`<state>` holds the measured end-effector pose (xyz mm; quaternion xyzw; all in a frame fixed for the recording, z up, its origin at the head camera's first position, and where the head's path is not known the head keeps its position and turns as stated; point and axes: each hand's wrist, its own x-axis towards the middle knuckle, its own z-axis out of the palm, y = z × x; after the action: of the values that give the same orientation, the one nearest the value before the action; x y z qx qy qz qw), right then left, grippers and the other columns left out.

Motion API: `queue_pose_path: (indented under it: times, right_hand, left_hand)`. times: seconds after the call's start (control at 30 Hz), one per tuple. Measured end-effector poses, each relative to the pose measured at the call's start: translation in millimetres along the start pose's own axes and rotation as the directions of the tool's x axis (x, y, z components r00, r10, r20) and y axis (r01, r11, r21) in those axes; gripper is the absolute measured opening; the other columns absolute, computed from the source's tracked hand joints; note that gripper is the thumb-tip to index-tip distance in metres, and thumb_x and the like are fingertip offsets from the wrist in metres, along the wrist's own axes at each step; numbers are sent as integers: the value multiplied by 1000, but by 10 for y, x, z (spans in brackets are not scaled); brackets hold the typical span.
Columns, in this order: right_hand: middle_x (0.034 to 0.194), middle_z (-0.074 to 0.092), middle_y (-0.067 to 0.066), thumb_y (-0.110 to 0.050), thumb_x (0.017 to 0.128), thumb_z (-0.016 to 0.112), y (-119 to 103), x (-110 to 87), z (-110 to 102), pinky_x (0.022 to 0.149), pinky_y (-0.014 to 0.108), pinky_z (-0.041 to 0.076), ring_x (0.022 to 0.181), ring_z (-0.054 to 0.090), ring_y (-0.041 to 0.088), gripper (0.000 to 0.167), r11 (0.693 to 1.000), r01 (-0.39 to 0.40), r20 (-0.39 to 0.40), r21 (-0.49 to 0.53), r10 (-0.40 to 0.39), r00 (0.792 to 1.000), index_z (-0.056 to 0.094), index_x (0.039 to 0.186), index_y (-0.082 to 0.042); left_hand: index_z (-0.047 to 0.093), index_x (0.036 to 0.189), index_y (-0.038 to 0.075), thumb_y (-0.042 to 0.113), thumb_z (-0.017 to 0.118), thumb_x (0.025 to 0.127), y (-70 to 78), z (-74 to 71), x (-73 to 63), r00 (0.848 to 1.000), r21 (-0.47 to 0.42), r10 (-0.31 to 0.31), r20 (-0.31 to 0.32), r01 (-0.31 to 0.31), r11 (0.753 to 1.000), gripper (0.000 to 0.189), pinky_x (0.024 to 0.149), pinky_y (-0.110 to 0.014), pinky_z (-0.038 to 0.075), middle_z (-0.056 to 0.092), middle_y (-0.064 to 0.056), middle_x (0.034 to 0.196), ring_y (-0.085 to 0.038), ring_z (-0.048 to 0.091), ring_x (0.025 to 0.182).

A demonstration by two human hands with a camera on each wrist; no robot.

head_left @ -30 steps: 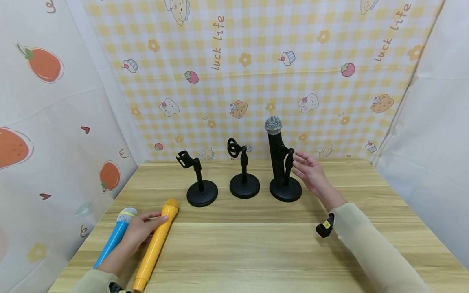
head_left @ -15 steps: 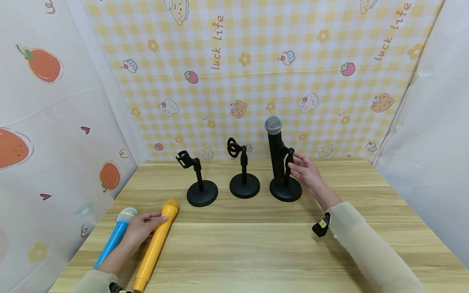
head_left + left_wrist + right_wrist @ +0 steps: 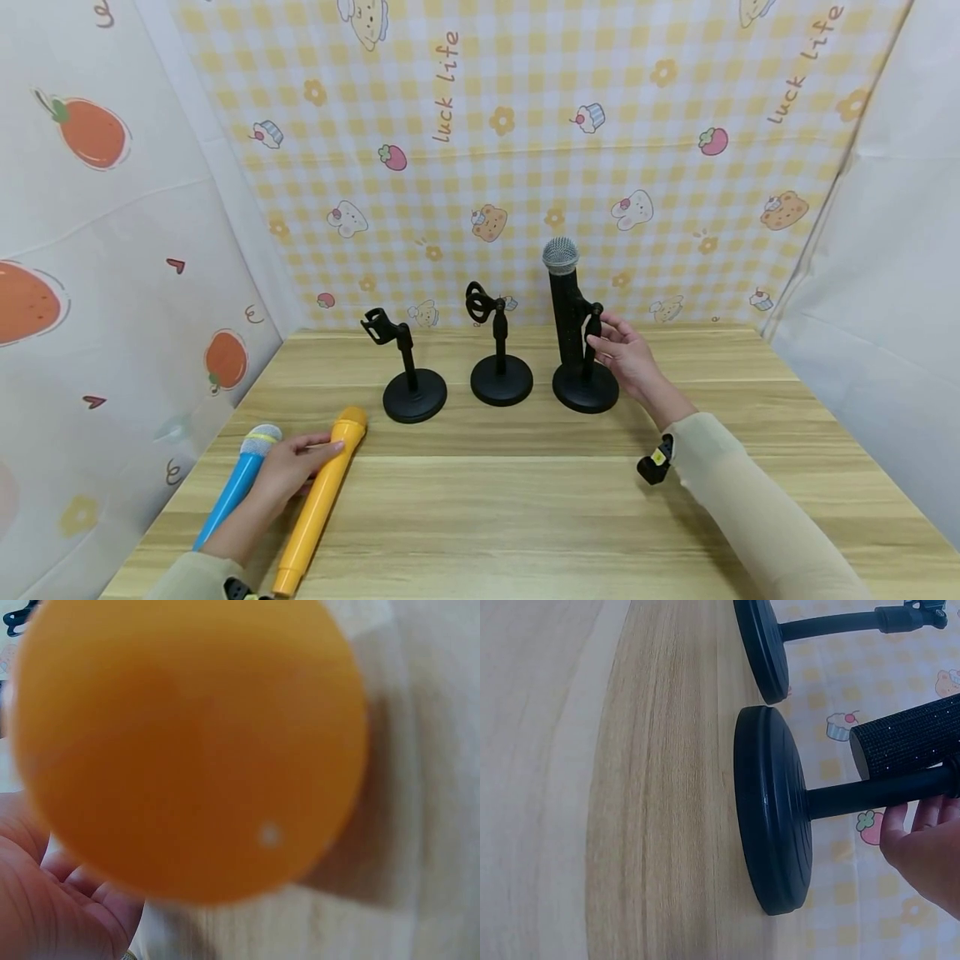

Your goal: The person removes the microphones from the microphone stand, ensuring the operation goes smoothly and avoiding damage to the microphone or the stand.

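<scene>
My left hand [image 3: 288,468] grips an orange microphone [image 3: 317,512] near its head, thumb on top, as it lies on the table. The microphone's round end [image 3: 195,750] fills much of the left wrist view and hides part of the hand. Under my left forearm lies a blue microphone [image 3: 238,483], partly covered. At the back right, a black microphone [image 3: 566,308] with a silver mesh head sits nearly upright in the clip of a black microphone stand [image 3: 586,393]. My right hand [image 3: 632,358] holds that stand's stem [image 3: 855,798] between thumb and fingers.
Two more black stands, one in the middle [image 3: 502,385] and one on the left [image 3: 415,398], have bare clips. Behind the wooden table [image 3: 495,517] hangs a yellow checked cloth [image 3: 450,192]. White cloth [image 3: 135,333] borders the left side.
My right hand has moved slightly left, from beside the right stand to its stem, and its thumb now lies over the stem. The left hand and the microphones have stayed put.
</scene>
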<state>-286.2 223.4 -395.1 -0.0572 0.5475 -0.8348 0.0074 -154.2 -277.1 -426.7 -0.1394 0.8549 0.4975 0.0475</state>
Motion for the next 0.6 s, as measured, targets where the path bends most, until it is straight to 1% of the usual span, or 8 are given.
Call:
queue_pose_path:
  times: [0.27,0.6]
  right_hand:
    - [94,62,-2,8,92,59,20,19,-22,79,26,50,86,62,11,32,1000,9,-3,24,-9,1000,63,105,-21]
    - [95,63,-3,7,92,60,26,37,-26,78,26,51,86,62,10,30,1000,16,-9,2,-16,1000,63,104,-21]
  left_hand:
    - [53,133,-4,49,72,84,-2,2,-3,1000,-2,3,-1,-3,1000,75,61,-33,51,64,-15,106,-20,59,79]
    - [53,133,-4,51,72,84,-13,3,12,1000,3,-2,-3,2,1000,76,61,-33,51,63,-15,106,-20,59,79]
